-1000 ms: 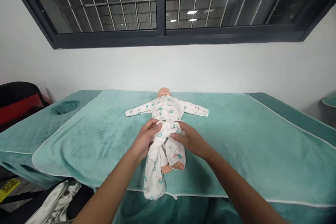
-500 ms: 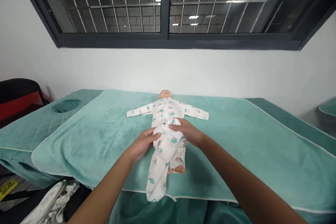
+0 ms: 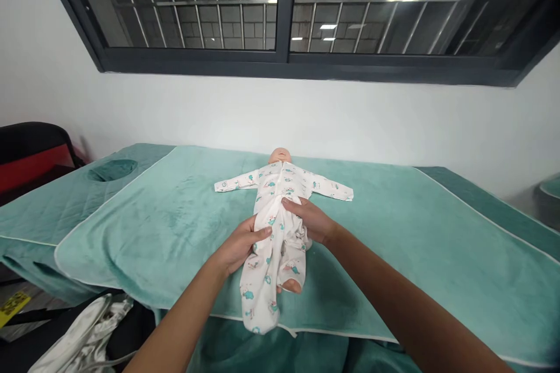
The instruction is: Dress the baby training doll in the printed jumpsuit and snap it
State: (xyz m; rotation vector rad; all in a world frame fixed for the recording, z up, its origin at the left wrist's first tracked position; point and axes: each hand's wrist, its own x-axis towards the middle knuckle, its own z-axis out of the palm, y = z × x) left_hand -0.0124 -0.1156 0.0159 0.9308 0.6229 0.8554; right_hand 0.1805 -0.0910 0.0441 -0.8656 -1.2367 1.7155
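Note:
A baby doll [image 3: 280,155] lies on its back with its head towards the wall. It wears a long-sleeved white top [image 3: 272,179] with a green print, arms spread sideways. Matching baby trousers [image 3: 258,288] cover the hips and legs; a bare foot shows at the shorter leg, while the other leg's cloth runs further towards me. My left hand [image 3: 242,243] is closed on the trousers at one side, thumb on top. My right hand [image 3: 314,218] grips their waist at the other side, thumb near the middle. Fingers under the cloth are partly hidden.
A green velvety cover [image 3: 394,233] is spread over the bed, which has a face hole [image 3: 112,170] at the left. White printed cloth [image 3: 83,335] lies on a dark surface at lower left. A red and black chair [image 3: 35,163] stands beyond the bed's left end.
The trousers' waist, bunched before, now lies flatter and stretched over the doll's belly. Both hands keep their hold with small shifts. The whole view has moved slightly.

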